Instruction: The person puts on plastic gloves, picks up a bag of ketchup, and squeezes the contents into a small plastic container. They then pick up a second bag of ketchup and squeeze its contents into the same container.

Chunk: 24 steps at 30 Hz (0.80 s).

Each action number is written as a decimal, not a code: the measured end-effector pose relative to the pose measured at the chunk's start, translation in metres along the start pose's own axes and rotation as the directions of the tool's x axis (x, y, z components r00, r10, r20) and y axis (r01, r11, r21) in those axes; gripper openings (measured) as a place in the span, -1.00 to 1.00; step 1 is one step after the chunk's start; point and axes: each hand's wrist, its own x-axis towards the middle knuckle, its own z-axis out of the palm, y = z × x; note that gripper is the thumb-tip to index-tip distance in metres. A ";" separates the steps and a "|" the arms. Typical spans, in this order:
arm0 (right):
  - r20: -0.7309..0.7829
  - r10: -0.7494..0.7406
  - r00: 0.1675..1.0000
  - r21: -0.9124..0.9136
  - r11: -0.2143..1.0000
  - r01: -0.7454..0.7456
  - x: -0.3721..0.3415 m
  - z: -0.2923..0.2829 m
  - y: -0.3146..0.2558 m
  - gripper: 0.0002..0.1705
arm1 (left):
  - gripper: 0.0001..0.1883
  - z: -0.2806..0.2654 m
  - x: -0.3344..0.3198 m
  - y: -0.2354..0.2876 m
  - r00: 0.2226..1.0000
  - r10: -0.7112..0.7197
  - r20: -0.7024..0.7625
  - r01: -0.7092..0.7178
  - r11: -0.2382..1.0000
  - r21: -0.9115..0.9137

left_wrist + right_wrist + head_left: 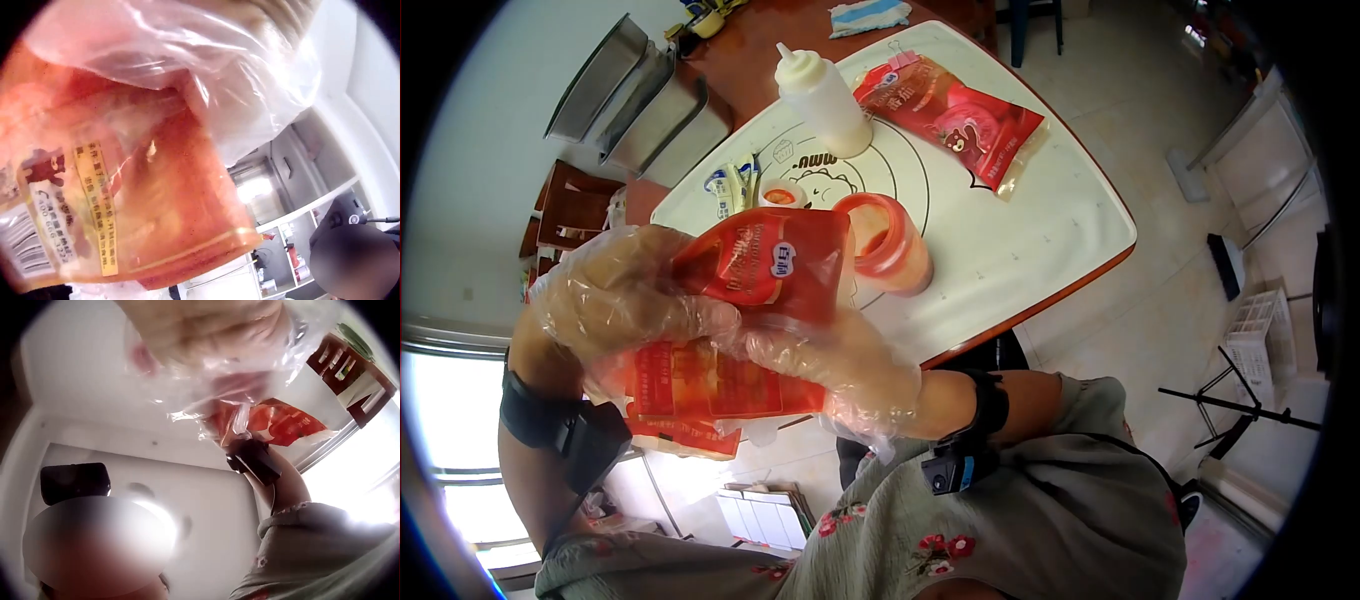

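Note:
Both hands wear clear plastic gloves and hold a red sauce pouch (760, 262), which is folded or bent between them. My left hand (625, 295) grips it from the left, with its thumb across the front. My right hand (830, 372) holds its middle from the right, fingers reaching toward the left thumb. The pouch's printed lower part (710, 380) hangs below the hands. In the left wrist view the orange-red pouch back (169, 194) shows a barcode. Just right of the pouch's upper end stands an open, sauce-smeared plastic bottle (905, 265).
On the white-topped table (1020, 260) stand a squeeze bottle (825, 105) with a nozzle and a small white cap (798, 188) with red inside. Another red pouch (960, 120), clipped at one end, lies at the back. Small sachets (732, 185) and metal pans (640, 100) are at the left.

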 end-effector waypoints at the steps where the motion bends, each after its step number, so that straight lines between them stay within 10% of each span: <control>1: -0.001 0.003 1.000 0.012 1.000 -0.003 0.002 0.000 0.001 -0.61 | -0.40 0.000 0.000 0.000 0.999 0.038 -0.021 -0.036 0.998 0.053; 4: -0.053 0.039 0.998 0.094 0.995 -0.034 0.003 -0.004 0.011 -0.60 | -0.49 0.001 0.002 0.012 0.984 -0.176 -0.001 0.176 0.981 0.078; 5: -0.053 0.042 0.998 0.088 0.995 -0.037 0.004 -0.006 0.013 -0.59 | -0.51 0.001 0.003 -0.002 0.984 0.175 -0.034 -0.161 0.954 0.254; 7: -0.053 0.046 0.998 0.074 0.996 -0.042 0.005 -0.009 0.015 -0.56 | -0.54 0.002 0.005 -0.031 0.635 0.768 0.085 -0.669 0.492 0.557; 9: -0.056 0.051 0.997 0.071 0.996 -0.047 0.005 -0.010 0.015 -0.53 | -0.54 0.001 0.000 -0.015 0.894 0.448 0.032 -0.429 0.830 0.357; 11: -0.064 0.064 0.996 0.082 0.995 -0.059 0.005 -0.008 0.014 -0.50 | -0.52 0.000 0.000 -0.011 0.919 0.393 0.046 -0.386 0.866 0.318; 16: -0.062 0.112 0.992 0.100 0.989 -0.106 0.001 -0.002 0.003 -0.47 | -0.56 0.001 0.011 -0.030 0.667 0.740 0.088 -0.646 0.515 0.564; 18: -0.051 0.149 0.987 0.162 0.977 -0.139 -0.001 0.001 -0.001 -0.46 | -0.61 0.002 0.007 0.003 0.970 0.233 -0.066 -0.204 0.932 0.298; 19: -0.045 0.167 0.985 0.192 0.969 -0.155 -0.002 0.003 -0.003 -0.46 | -0.61 0.002 0.006 0.018 0.995 -0.075 -0.068 0.084 0.988 0.133; 24: -0.170 0.219 0.961 0.185 0.965 -0.187 0.000 0.005 0.001 -0.43 | -0.58 -0.003 0.017 0.020 0.984 -0.145 0.106 0.147 0.989 -0.007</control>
